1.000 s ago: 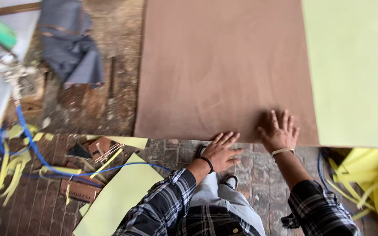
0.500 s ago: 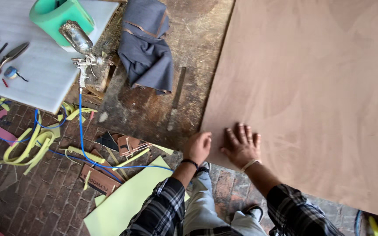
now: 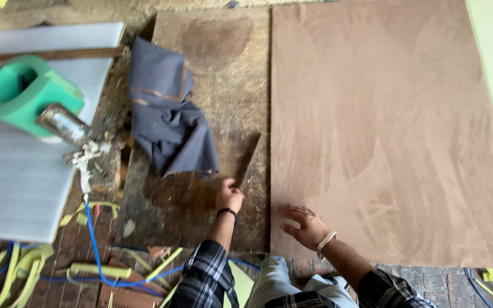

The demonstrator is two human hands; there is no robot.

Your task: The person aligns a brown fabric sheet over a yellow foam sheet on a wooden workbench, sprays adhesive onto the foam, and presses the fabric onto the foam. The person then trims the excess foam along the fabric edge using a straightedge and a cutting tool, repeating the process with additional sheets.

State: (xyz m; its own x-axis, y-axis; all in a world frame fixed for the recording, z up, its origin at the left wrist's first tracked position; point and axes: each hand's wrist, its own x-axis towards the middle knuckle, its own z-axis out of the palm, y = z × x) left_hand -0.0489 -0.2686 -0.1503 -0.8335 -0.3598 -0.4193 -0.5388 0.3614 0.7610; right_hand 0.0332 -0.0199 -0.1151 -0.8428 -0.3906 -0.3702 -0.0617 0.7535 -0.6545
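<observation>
Brick floor runs along the bottom of our view, littered with yellow strips [image 3: 12, 268] and a blue hose [image 3: 95, 239]. On it lies a worn, stained board [image 3: 201, 68], and just to its right a large brown sheet [image 3: 383, 125] with a suede-like nap. Our left hand [image 3: 229, 195], a dark band on the wrist, rests on the worn board with fingers curled, seemingly pinching the lower end of a dark narrow strip [image 3: 247, 159] beside the sheet's left edge; we cannot tell how firm the grip is. Our right hand [image 3: 305, 226] lies spread, palm down, on the sheet's lower left corner. A grey cloth [image 3: 166, 120] sits crumpled just above and left of the left hand. Farther left, a spray gun [image 3: 75, 137] with a green cup [image 3: 27, 91] rests on a white panel [image 3: 24, 188]
</observation>
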